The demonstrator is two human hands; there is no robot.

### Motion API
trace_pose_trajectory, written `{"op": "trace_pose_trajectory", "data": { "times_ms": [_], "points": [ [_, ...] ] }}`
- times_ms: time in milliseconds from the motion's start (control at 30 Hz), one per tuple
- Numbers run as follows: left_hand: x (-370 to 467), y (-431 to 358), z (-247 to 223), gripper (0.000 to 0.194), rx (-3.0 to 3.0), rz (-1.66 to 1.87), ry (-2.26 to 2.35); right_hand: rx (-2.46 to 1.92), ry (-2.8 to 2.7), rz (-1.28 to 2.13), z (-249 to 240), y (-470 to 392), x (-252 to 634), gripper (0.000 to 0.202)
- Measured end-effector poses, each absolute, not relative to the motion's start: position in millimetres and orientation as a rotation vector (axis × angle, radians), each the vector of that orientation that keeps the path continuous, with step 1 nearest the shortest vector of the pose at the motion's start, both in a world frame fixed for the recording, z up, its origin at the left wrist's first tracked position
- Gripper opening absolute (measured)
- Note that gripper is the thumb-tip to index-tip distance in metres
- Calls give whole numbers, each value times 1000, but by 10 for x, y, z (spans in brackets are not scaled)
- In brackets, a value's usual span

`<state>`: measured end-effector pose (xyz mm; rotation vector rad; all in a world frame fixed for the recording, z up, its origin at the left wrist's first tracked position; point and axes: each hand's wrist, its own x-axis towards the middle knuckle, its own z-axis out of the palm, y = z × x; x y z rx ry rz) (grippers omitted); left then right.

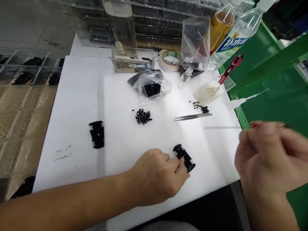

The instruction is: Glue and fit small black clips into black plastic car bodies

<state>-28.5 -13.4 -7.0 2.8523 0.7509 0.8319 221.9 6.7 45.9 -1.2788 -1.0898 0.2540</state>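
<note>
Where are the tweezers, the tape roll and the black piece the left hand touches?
Tweezers (200, 115): head view, metal body.
Tape roll (161, 61): head view, ring's left side.
Touched black piece (186, 160): head view, near its middle.

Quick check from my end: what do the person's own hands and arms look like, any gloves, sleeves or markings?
The left hand and right hand are both ungloved. No sleeve shows on the left forearm or the right forearm, and I see no watch, bracelet or marking. The right hand is blurred, so small details there are unclear.
</note>
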Motion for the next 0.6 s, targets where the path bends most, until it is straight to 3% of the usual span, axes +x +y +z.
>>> {"op": "trace_pose_trajectory", "data": {
  "times_ms": [233, 600],
  "points": [
    [-275, -117, -44, 18, 2851, 805, 755, -1395, -1056, 651, -40, -413, 1970, 10],
    [-290, -90, -15, 17, 2807, 751, 723, -1321, -1239, 554, -109, -356, 1996, 20]
  ]
}}
